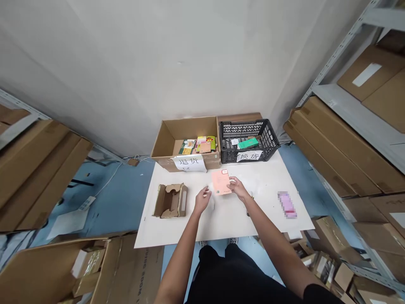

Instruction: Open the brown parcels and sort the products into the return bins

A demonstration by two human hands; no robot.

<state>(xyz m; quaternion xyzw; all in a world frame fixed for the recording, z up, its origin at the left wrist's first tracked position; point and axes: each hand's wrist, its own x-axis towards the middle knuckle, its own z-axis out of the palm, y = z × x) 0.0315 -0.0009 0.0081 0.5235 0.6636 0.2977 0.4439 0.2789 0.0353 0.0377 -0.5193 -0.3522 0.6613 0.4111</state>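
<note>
My right hand (238, 188) grips the right edge of a flat pink package (220, 182) between thumb and fingers. The package has a barcode at its lower left and a red-outlined mark at the top right, and it is held over the white table (234, 223). Just left of it is my left hand (202, 199), fingers loosely bent and apart, with no object visible in them. Something pale and thin, too indistinct to name, shows beside that hand. An opened small cardboard box (171, 201) sits on the table to the left.
At the table's back stand a labelled cardboard box (167, 162) with several colourful packages and a black plastic crate (267, 147) containing a green box (248, 143). A blurred pink-purple item (287, 205) lies at right. Cardboard-laden shelves flank both sides; a large open carton (38, 270) is lower left.
</note>
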